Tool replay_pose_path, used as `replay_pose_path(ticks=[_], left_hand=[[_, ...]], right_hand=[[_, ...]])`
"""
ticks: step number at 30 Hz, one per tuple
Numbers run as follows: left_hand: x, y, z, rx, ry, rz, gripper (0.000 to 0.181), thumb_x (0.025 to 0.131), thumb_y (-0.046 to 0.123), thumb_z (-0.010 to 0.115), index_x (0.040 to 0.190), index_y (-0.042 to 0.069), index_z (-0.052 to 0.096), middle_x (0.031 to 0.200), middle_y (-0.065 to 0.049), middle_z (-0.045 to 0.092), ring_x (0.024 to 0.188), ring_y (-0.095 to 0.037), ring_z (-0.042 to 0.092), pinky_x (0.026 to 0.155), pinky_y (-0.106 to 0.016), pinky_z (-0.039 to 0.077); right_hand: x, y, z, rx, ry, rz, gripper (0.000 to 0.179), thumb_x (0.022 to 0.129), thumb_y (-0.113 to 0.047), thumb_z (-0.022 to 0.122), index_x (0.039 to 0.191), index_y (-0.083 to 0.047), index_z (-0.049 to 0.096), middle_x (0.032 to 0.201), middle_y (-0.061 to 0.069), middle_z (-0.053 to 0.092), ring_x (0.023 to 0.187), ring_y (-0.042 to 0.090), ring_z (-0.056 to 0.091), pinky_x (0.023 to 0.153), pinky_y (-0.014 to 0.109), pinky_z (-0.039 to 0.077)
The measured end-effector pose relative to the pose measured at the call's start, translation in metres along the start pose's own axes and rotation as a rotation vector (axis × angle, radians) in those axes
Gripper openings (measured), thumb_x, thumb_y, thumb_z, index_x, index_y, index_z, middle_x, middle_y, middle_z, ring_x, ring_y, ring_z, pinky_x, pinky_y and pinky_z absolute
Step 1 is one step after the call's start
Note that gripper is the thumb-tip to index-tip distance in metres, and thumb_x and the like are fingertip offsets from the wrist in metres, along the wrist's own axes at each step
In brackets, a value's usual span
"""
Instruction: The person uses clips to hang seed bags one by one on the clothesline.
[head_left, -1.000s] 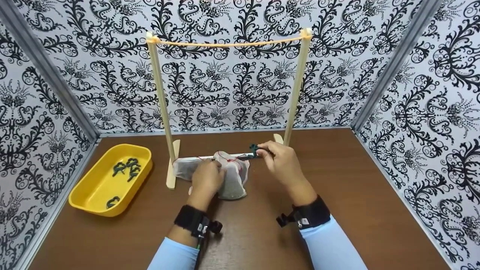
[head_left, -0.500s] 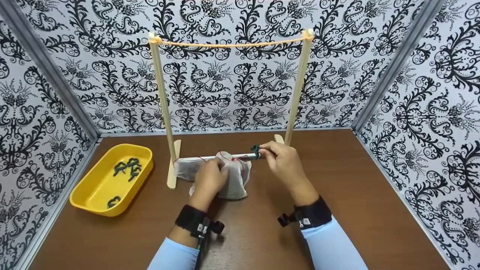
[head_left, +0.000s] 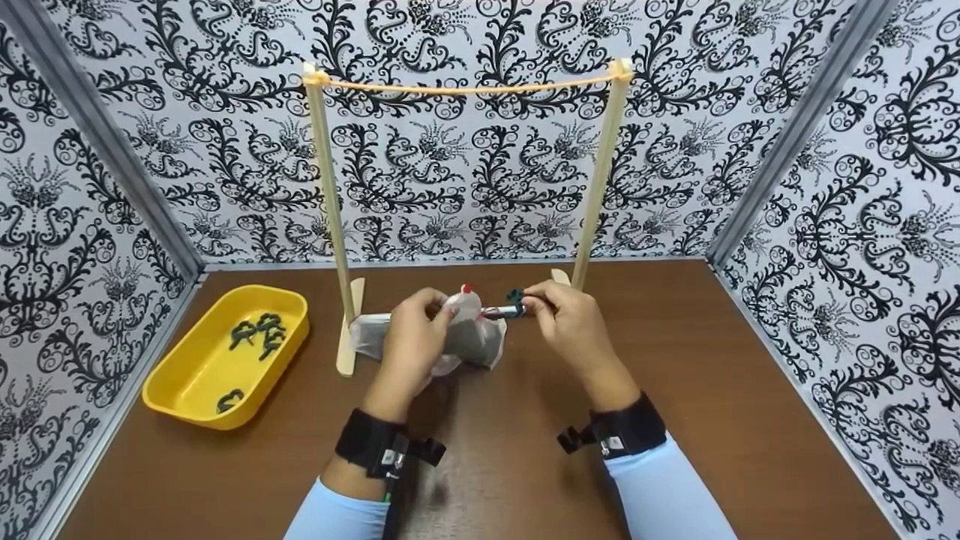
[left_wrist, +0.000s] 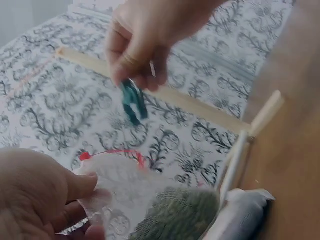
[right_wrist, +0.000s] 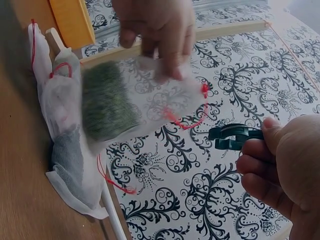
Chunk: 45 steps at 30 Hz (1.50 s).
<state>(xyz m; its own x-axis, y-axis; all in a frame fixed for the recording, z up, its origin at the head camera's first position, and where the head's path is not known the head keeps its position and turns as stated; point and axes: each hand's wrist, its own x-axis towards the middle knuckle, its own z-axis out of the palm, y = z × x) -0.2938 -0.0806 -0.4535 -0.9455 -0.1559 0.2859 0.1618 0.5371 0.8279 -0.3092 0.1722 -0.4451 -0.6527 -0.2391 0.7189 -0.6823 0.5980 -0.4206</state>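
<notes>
My left hand (head_left: 415,337) pinches the upper part of a sheer white drawstring bag (right_wrist: 107,105), lifted off the other bags. Green dried bits fill the bag's lower half, and a red cord with a red bead hangs at its top. Between thumb and fingers my right hand (head_left: 574,319) holds a dark green clothespin (right_wrist: 232,136) by one end. Its free end faces the bag, with a gap between them. More sheer bags (right_wrist: 70,155) with red cords lie below in the right wrist view, one with dark contents.
Two wooden posts (head_left: 326,187) stand on the brown table (head_left: 712,420), an orange cord (head_left: 465,91) strung between their tops. A white rod (left_wrist: 234,167) runs low between them. On the left, a yellow tray (head_left: 199,371) holds several dark clothespins (head_left: 260,330). Patterned walls enclose the table.
My left hand has risen slightly, raising the bag's top with its red bead up from the pile. The right hand with the clothespin has shifted only a little to the right.
</notes>
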Motion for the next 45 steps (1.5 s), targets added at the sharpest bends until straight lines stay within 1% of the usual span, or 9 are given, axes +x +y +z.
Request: replay_pose_path(ticks=[4,8,11,13,19,25,32,38,45], left_hand=[[0.001,0.01,-0.012,-0.085,0.075,0.065,0.005,0.101,0.009,0.084,0.099,0.005,0.082,0.091,-0.012,0.081,0.085,-0.025,0.072,0.079,-0.037,0.06],[0.005,0.016,-0.034,-0.112,0.121,0.034,0.009,0.099,0.01,0.087,0.106,0.004,0.084,0.096,-0.013,0.083,0.085,-0.024,0.073,0.075,-0.028,0.061],[0.015,0.019,-0.05,-0.092,0.146,0.017,0.014,0.1,0.013,0.087,0.111,0.003,0.084,0.102,-0.016,0.084,0.086,-0.025,0.074,0.073,-0.024,0.061],[0.024,0.021,-0.057,-0.07,0.157,0.023,0.017,0.102,0.015,0.085,0.114,0.003,0.084,0.103,-0.017,0.084,0.087,-0.026,0.074,0.073,-0.025,0.06],[0.056,0.036,-0.079,-0.02,0.182,0.074,0.019,0.107,0.015,0.08,0.119,0.0,0.082,0.109,-0.02,0.083,0.092,-0.032,0.074,0.082,-0.038,0.064],[0.084,0.069,-0.118,0.067,0.259,0.091,0.022,0.109,0.019,0.077,0.125,0.005,0.082,0.119,-0.017,0.084,0.101,-0.031,0.078,0.089,-0.042,0.067],[0.107,0.111,-0.154,0.125,0.261,0.079,0.024,0.112,0.025,0.073,0.13,0.012,0.081,0.131,-0.008,0.083,0.111,-0.021,0.078,0.094,-0.033,0.066],[0.118,0.133,-0.161,0.197,0.297,0.058,0.026,0.112,0.031,0.072,0.133,0.019,0.081,0.141,0.0,0.081,0.123,-0.017,0.078,0.102,-0.03,0.065],[0.125,0.142,-0.161,0.268,0.354,0.076,0.028,0.108,0.037,0.076,0.132,0.023,0.082,0.149,0.01,0.073,0.129,-0.015,0.074,0.104,-0.029,0.062]], right_hand=[[-0.003,0.0,0.0,0.013,0.028,-0.006,0.011,0.098,-0.008,0.087,0.103,0.0,0.082,0.095,0.013,0.086,0.079,0.026,0.08,0.071,0.043,0.069],[-0.004,-0.002,0.004,0.034,0.043,-0.025,0.011,0.097,-0.006,0.088,0.101,0.002,0.081,0.093,0.013,0.086,0.076,0.025,0.079,0.07,0.044,0.069],[-0.002,-0.005,0.008,0.086,0.036,-0.012,0.011,0.098,-0.007,0.087,0.101,0.002,0.081,0.092,0.013,0.086,0.076,0.024,0.08,0.097,0.048,0.07],[0.001,-0.008,0.009,0.167,0.036,0.028,0.009,0.099,-0.005,0.085,0.101,0.003,0.081,0.091,0.014,0.084,0.078,0.023,0.079,0.1,0.045,0.07],[0.024,-0.022,-0.002,0.396,0.077,0.136,0.007,0.099,0.001,0.083,0.101,0.006,0.08,0.092,0.02,0.081,0.078,0.013,0.074,0.069,0.023,0.065],[0.093,-0.053,-0.025,0.446,0.028,0.062,0.008,0.106,0.0,0.074,0.102,0.006,0.077,0.101,0.021,0.08,0.085,0.016,0.074,0.077,0.026,0.067],[0.194,-0.111,-0.049,0.349,0.041,0.153,0.017,0.114,-0.015,0.068,0.11,-0.002,0.079,0.097,0.004,0.077,0.083,0.017,0.071,0.075,0.022,0.062],[0.256,-0.144,-0.045,0.251,-0.004,0.171,0.02,0.114,-0.02,0.067,0.121,-0.006,0.08,0.1,-0.001,0.076,0.09,0.015,0.07,0.08,0.024,0.059],[0.291,-0.162,-0.024,0.137,-0.091,0.256,0.017,0.112,-0.023,0.07,0.12,-0.012,0.081,0.108,-0.002,0.078,0.098,0.009,0.069,0.09,0.022,0.059]])
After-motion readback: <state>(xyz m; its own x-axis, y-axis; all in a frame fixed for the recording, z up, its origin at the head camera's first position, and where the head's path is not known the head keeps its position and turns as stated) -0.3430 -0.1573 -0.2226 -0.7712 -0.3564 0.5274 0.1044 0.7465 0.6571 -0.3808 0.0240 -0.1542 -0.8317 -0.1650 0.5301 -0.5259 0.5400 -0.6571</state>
